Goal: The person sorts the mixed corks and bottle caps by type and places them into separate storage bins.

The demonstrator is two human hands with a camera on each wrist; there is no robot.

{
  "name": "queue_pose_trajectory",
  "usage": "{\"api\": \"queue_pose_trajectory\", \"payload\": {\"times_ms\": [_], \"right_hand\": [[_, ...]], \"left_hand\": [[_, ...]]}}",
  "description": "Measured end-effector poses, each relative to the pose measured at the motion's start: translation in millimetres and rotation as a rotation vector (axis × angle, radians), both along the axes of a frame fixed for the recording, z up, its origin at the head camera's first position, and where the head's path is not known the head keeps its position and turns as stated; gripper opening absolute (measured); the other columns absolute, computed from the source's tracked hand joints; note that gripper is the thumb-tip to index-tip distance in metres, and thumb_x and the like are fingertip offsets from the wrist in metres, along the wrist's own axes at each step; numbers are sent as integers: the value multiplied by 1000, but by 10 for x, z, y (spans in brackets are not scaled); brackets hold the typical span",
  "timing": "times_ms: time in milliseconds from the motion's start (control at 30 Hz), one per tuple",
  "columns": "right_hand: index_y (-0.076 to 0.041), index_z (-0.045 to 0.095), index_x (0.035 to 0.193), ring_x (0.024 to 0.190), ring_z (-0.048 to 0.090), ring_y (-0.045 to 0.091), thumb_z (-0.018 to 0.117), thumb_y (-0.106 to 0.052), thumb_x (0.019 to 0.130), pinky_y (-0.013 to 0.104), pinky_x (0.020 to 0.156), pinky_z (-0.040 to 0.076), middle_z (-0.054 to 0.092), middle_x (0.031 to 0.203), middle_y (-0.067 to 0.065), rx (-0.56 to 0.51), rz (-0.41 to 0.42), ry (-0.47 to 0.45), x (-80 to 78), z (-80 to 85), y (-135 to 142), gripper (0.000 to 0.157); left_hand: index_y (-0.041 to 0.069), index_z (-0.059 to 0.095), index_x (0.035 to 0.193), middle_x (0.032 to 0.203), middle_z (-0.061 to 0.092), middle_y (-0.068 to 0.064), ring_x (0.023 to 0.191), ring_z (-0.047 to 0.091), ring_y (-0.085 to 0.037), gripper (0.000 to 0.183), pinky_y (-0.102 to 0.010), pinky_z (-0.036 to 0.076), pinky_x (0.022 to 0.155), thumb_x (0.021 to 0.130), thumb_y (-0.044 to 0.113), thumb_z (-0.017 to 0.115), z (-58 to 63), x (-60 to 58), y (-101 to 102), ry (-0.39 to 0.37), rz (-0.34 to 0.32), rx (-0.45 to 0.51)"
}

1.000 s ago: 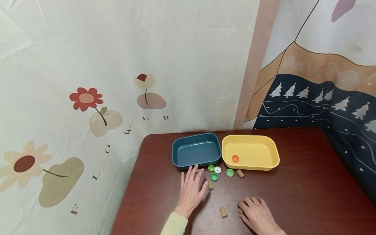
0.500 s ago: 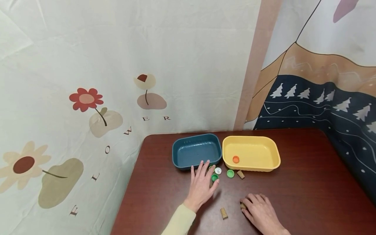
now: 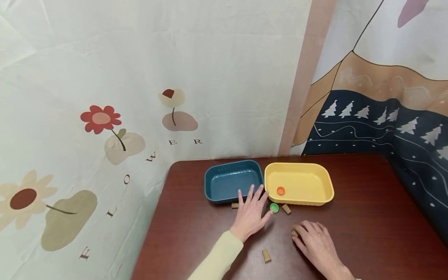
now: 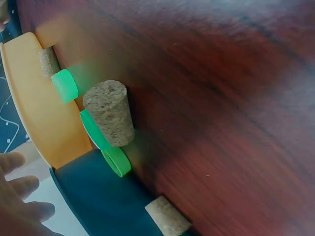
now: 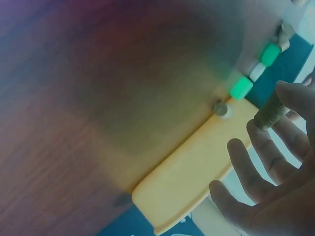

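Observation:
My left hand (image 3: 251, 214) hovers with fingers spread in front of the blue tray (image 3: 214, 200), hiding some bottle caps in the head view. The left wrist view shows its fingers (image 4: 24, 187) apart from a cork (image 4: 112, 110) and several green caps near it. My right hand (image 3: 316, 243) pinches a second cork (image 5: 270, 114) between thumb and index finger, its other fingers loosely spread. To the right of my left thumb lies a green bottle cap (image 3: 274, 208), with another cork (image 3: 286, 209) beside it.
The yellow tray (image 3: 327, 196) stands right of the blue one and holds an orange cap (image 3: 280, 191). One cork (image 3: 235, 205) lies at the blue tray's front edge, and a cork (image 3: 266, 256) rests nearer the front of the brown table (image 3: 182, 233). A printed cloth hangs behind.
My left hand has moved right, from the cork at the blue tray's front to over the caps. My right hand has shifted slightly forward and right, keeping hold of its cork.

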State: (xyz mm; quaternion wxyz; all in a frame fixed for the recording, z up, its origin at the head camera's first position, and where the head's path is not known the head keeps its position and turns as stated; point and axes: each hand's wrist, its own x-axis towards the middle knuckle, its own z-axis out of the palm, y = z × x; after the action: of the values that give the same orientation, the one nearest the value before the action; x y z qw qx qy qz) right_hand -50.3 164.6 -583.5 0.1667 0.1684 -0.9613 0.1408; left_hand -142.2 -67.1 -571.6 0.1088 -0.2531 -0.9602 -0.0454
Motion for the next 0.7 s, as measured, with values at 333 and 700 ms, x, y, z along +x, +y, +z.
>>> {"api": "queue_pose_trajectory", "payload": {"times_ms": [333, 700], "right_hand": [[-11, 77, 108, 94, 67, 33, 89, -18, 75, 61, 87, 49, 68, 100, 6, -91, -4, 127, -188, 113, 123, 36], [-5, 76, 110, 93, 66, 39, 88, -13, 76, 60, 81, 50, 68, 97, 10, -145, -44, 197, -553, 314, 224, 37]], "left_hand": [[26, 46, 158, 166, 37, -2, 154, 28, -34, 66, -75, 23, 113, 102, 61, 50, -54, -80, 88, -47, 17, -41], [28, 43, 160, 167, 34, 0, 155, 27, -34, 66, -75, 22, 113, 103, 63, 45, -104, -94, 97, -69, 20, -68]]}}
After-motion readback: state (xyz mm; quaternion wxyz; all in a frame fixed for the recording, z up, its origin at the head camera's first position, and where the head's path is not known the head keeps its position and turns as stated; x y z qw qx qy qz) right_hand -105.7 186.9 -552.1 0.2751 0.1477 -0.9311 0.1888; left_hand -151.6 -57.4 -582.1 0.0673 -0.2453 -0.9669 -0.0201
